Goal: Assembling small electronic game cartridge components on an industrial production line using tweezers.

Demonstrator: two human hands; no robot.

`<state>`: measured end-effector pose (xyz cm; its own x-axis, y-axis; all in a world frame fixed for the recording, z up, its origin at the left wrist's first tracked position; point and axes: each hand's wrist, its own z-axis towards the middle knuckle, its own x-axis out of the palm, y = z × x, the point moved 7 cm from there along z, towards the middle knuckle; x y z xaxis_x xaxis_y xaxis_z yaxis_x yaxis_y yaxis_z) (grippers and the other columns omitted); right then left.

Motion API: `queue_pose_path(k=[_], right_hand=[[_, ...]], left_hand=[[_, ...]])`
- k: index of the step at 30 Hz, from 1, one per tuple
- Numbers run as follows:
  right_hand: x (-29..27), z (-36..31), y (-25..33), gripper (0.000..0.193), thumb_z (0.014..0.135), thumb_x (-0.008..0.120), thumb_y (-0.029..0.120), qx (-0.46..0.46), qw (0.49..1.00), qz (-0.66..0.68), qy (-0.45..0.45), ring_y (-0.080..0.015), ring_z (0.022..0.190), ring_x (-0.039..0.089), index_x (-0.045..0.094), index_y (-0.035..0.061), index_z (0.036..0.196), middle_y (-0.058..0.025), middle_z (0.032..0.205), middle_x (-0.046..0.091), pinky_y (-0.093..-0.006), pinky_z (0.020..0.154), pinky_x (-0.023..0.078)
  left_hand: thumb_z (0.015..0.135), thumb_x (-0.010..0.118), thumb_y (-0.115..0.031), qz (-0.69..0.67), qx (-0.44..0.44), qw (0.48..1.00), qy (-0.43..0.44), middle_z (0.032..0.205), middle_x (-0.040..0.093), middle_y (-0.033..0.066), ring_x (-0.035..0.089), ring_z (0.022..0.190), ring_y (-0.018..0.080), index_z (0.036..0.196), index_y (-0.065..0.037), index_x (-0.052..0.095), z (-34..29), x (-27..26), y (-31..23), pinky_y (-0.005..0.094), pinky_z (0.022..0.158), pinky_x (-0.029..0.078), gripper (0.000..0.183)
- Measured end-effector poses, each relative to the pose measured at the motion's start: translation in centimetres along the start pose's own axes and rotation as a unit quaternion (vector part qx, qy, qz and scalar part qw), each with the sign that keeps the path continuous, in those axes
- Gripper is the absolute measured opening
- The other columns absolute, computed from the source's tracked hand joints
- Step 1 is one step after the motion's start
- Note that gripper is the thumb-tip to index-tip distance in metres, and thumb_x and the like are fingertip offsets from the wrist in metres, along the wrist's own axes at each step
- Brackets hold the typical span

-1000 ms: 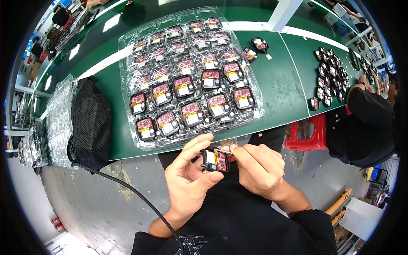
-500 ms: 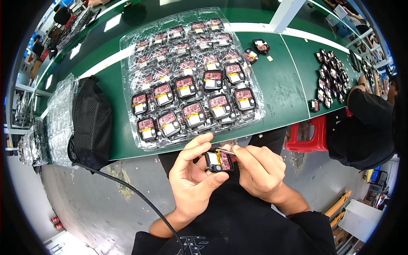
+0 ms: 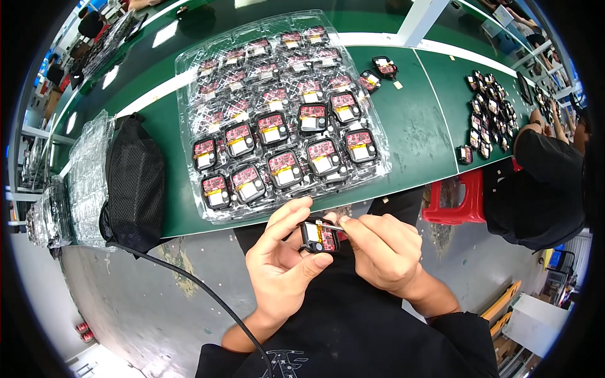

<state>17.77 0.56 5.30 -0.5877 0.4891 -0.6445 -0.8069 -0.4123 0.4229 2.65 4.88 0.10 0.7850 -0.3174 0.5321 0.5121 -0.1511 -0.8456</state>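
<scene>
While left hand (image 3: 279, 264) holds device (image 3: 312, 234), tool (image 3: 330, 226) points leftward.

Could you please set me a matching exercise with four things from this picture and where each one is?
1. Thin tool
2. Red stool
3. Black mesh bag
4. Held device

A. Left of the clear tray
B. In the left hand
C. In the right hand
D. At the green table's near edge, toward the right

Pairs: 1-C, 2-D, 3-A, 4-B
</scene>
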Motion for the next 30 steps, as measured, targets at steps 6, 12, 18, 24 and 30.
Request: queue_pose_path(k=[6,12,18,24,30], right_hand=[[-0.3,0.3,-0.2,0.035,0.065,0.076,-0.007,0.017,1.000,0.020,-0.006,-0.0191,0.059,0.062,0.074,-0.0014,0.099,-0.0075,0.081,0.066,-0.0302,0.052,0.050],[-0.4,0.8,-0.4,0.032,0.066,0.079,-0.005,0.036,0.998,0.046,0.015,-0.0202,0.063,0.065,0.074,-0.0001,0.097,-0.0072,0.079,0.067,-0.0306,0.054,0.052],[-0.4,1.0,-0.9,0.030,0.069,0.080,-0.003,0.055,0.995,0.070,0.044,-0.0214,0.067,0.068,0.074,0.0012,0.097,-0.0075,0.080,0.068,-0.0314,0.056,0.054],[0.0,1.0,-1.2,0.025,0.074,0.081,-0.002,0.085,0.990,0.093,0.058,-0.0239,0.069,0.070,0.073,0.0016,0.097,-0.0087,0.082,0.069,-0.0330,0.057,0.056],[0.1,0.7,-1.1,0.024,0.075,0.080,-0.003,0.096,0.990,0.092,0.053,-0.0243,0.068,0.069,0.073,0.0019,0.098,-0.0089,0.083,0.069,-0.0332,0.057,0.056]], left_hand=[[0.083,0.081,0.007,-0.007,0.005,1.000,0.017,0.154,0.040,0.0199,0.056,0.131,0.0320,0.141,0.004,0.054,-0.1,-0.1,0.0,0.0359,0.100,0.056,0.065],[0.083,0.080,0.008,-0.008,0.002,1.000,0.026,0.154,0.040,0.0189,0.057,0.131,0.0314,0.141,0.004,0.054,0.0,0.0,-0.1,0.0366,0.100,0.057,0.064],[0.084,0.079,0.008,0.014,0.005,0.999,0.040,0.153,0.040,0.0183,0.057,0.130,0.0313,0.142,0.005,0.054,0.2,0.0,-0.4,0.0379,0.101,0.057,0.063],[0.085,0.077,0.010,0.019,0.002,0.999,0.044,0.154,0.039,0.0181,0.057,0.130,0.0301,0.142,0.007,0.053,0.3,0.1,-0.3,0.0376,0.101,0.057,0.062],[0.085,0.076,0.011,0.018,-0.004,0.999,0.044,0.154,0.039,0.0175,0.055,0.132,0.0292,0.142,0.007,0.053,0.1,0.1,-0.3,0.0362,0.099,0.057,0.062]])
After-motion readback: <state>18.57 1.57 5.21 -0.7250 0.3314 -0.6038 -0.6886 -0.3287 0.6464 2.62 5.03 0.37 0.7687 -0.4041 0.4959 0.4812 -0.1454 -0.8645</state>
